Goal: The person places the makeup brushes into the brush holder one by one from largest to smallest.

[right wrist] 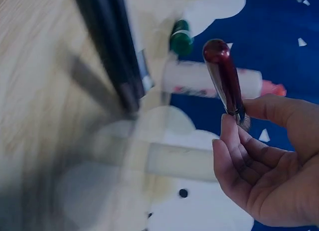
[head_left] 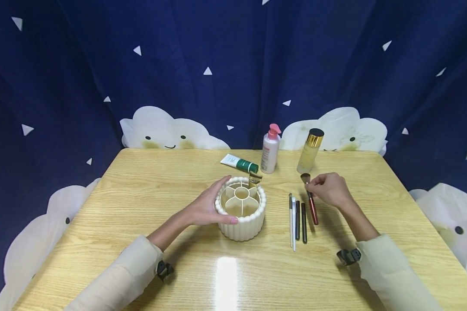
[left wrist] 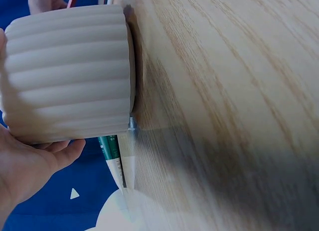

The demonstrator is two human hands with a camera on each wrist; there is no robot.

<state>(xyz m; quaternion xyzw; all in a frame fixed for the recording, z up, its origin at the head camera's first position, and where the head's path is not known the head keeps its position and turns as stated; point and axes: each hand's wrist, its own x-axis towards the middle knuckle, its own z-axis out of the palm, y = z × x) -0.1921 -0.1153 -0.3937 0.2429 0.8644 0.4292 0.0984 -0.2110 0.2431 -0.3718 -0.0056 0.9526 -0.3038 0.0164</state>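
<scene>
A cream ribbed organizer cup [head_left: 241, 229] with a beaded rim and several compartments stands on the table. My left hand [head_left: 210, 205] grips it from the left, thumb at the near side and fingers around the far side. A gold-coloured item [head_left: 254, 179] sticks up from a back right compartment. Between thumb and fingertips, my right hand [head_left: 331, 189] pinches a makeup brush [head_left: 313, 211] near its bristle end. Its red handle [right wrist: 224, 76] slants down toward the table. Just left of it lie slim light brushes [head_left: 293, 224] and black pencils [head_left: 304, 222], side by side.
A green and white tube [head_left: 241, 163] lies behind the cup. Beside it stand a pink-topped pump bottle [head_left: 270, 151] and a yellowish bottle with a gold and black cap [head_left: 310, 151]. A dark blue curtain [head_left: 233, 52] hangs behind the wooden table [head_left: 148, 172].
</scene>
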